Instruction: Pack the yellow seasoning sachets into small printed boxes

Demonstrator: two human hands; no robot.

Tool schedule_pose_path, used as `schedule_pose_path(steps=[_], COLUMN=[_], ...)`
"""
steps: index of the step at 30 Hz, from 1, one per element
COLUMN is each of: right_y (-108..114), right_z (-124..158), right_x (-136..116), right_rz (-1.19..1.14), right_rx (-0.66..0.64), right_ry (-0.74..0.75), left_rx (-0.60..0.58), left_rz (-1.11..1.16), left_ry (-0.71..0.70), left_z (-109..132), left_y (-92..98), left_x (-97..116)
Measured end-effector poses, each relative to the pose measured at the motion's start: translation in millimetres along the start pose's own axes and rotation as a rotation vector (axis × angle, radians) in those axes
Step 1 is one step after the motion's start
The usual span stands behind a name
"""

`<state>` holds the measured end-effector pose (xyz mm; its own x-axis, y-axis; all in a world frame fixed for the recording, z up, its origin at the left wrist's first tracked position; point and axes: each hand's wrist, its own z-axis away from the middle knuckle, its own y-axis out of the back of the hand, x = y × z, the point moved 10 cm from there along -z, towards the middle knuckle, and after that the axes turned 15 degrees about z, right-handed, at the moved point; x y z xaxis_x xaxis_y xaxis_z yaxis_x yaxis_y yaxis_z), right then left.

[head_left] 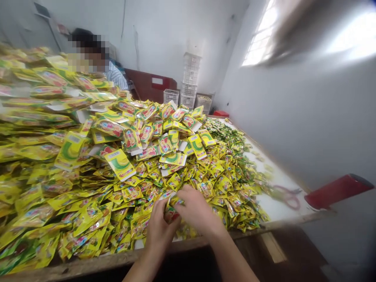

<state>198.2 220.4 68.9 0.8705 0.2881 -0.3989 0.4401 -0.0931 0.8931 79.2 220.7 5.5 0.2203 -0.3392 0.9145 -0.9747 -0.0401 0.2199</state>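
Note:
A huge heap of small yellow sachets (pixel 123 168) with red and green print covers the white table (pixel 279 207). At the near edge both my hands meet over the heap. My left hand (pixel 160 227) curls around a small bunch of sachets (pixel 172 209). My right hand (pixel 195 207) lies on top of the same bunch, its fingers closed on it. Larger yellow and green packets (pixel 119 162) lie higher up on the pile.
Pink-handled scissors (pixel 289 196) lie on the bare table to the right. A red object (pixel 337 190) sticks out at the table's right corner. Another person (pixel 96 58) sits behind the pile at the far left. White crates (pixel 189 84) are stacked against the back wall.

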Motion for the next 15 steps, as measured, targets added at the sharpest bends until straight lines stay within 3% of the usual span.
schedule_pose_path(steps=[3,6,10,15], right_y=[1,4,-8,-25], right_z=[3,3,5,16], right_x=[-23,-23,-26,-37], right_rz=[-0.009,-0.091,-0.093,-0.090], right_rx=[-0.114,-0.040,0.043,-0.024], right_ry=[0.194,0.173,0.186,0.295], left_rx=[-0.164,-0.285,-0.285,-0.288], left_rz=[0.223,0.443,0.507,0.454], left_ry=[0.161,0.285,0.304,0.291], left_z=[5,11,14,17], left_y=[0.1,3.4,14.8,15.3], left_x=[-12,-18,-19,-16])
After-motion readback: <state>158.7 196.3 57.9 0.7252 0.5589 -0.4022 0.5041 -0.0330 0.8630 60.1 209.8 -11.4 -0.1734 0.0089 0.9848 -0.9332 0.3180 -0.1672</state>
